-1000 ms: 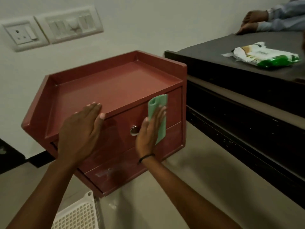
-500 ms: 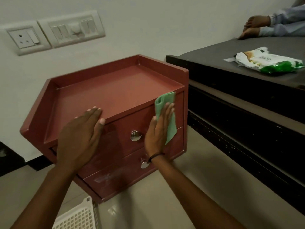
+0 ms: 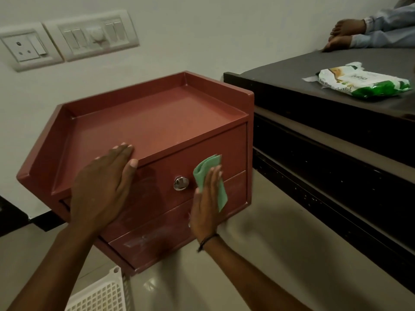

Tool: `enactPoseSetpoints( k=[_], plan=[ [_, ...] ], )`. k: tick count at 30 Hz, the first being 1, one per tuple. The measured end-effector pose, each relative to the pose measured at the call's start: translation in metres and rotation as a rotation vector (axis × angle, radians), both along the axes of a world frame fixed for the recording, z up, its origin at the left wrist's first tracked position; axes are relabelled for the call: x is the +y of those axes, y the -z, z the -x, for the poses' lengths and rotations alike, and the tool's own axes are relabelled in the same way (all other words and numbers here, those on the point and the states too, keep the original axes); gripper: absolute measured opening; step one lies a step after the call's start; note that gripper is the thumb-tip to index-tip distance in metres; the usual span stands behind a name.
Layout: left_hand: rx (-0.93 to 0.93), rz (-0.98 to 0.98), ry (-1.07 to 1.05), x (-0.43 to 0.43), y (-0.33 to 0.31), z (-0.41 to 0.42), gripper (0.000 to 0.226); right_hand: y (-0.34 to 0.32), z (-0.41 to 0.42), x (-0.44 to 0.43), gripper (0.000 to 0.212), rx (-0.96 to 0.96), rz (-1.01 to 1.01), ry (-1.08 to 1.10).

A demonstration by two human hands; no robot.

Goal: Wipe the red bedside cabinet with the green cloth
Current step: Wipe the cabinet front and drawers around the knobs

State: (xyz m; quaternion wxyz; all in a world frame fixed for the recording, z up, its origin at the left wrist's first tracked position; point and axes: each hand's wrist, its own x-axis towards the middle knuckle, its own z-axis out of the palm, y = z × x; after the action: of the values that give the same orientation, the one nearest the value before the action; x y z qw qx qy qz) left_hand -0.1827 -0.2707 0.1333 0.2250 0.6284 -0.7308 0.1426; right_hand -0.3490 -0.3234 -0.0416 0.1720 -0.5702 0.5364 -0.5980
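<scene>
Pale wall behind, glossy beige floor tiles (image 3: pixel 269 254) below, and the red wooden bedside cabinet with a raised rim (image 3: pixel 157 122) stands right in front of both hands.

The right hand (image 3: pixel 205 205) is flat with its fingers straight, pressing the folded green cloth (image 3: pixel 207 164) against the upper drawer front. The cloth pokes out above the fingertips and past the right side of the palm. Just left of that hand is the round silver knob (image 3: pixel 181 183), uncovered. A thin black band (image 3: pixel 207 241) circles the right wrist.

The left hand (image 3: pixel 103 187) is flat too and holds nothing. Its straight fingers lie on the front of the cabinet top, with the thumb over the front edge.

Moving outward, a corner of a white plastic lattice basket (image 3: pixel 101 292) sits on the floor beneath the left forearm. High above the left hand, a white switch panel (image 3: pixel 89 34) is on the wall, with a white socket plate (image 3: pixel 27 47) beside it.

Right of the right hand, a dark bed platform with a grey top (image 3: pixel 336 70) sits close to the cabinet's side. A white-and-green pack of wipes (image 3: pixel 363 80) lies on it, well apart from both hands. At the far corner, another person's hands (image 3: pixel 343 34) in light blue sleeves rest on the grey top.
</scene>
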Motion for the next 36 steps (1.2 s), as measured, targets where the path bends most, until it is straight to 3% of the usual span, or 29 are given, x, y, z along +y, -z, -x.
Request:
enactPoseSetpoints(
  k=[3, 5, 8, 11, 16, 19, 22, 27, 32, 36],
  plan=[
    [0.004, -0.015, 0.009, -0.001, -0.001, -0.002, 0.069, 0.034, -0.008, 0.024, 0.056, 0.27, 0.015, -0.085],
    [0.002, -0.009, 0.012, 0.0, -0.002, -0.003, 0.068, 0.047, 0.008, 0.013, 0.059, 0.361, -0.075, 0.084],
    [-0.007, -0.004, 0.02, 0.001, -0.001, -0.002, 0.067, 0.029, 0.043, -0.026, 0.059, 0.109, -0.223, 0.282],
    [0.006, -0.008, 0.009, 0.001, -0.001, 0.0, 0.066, 0.001, 0.049, -0.042, 0.058, -0.011, -0.133, 0.261],
    [0.002, -0.005, 0.012, 0.001, -0.001, 0.0, 0.065, 0.023, 0.008, 0.009, 0.074, 0.483, 0.13, -0.086],
    [0.007, -0.009, 0.012, 0.0, 0.0, -0.002, 0.067, 0.045, 0.023, 0.015, 0.077, 0.607, 0.015, 0.027],
    [0.003, -0.001, 0.011, 0.0, 0.0, -0.003, 0.066, 0.032, 0.034, 0.002, 0.074, 0.595, -0.048, 0.147],
    [-0.008, 0.007, 0.015, 0.001, -0.001, -0.001, 0.067, -0.002, 0.02, -0.017, 0.061, 0.339, -0.035, 0.215],
    [-0.001, 0.003, 0.016, -0.001, 0.0, -0.003, 0.067, -0.001, 0.016, -0.004, 0.07, 0.524, 0.192, 0.052],
    [0.004, -0.009, 0.015, -0.001, 0.0, -0.003, 0.07, -0.039, 0.058, -0.039, 0.06, 0.222, 0.013, 0.253]
  ],
)
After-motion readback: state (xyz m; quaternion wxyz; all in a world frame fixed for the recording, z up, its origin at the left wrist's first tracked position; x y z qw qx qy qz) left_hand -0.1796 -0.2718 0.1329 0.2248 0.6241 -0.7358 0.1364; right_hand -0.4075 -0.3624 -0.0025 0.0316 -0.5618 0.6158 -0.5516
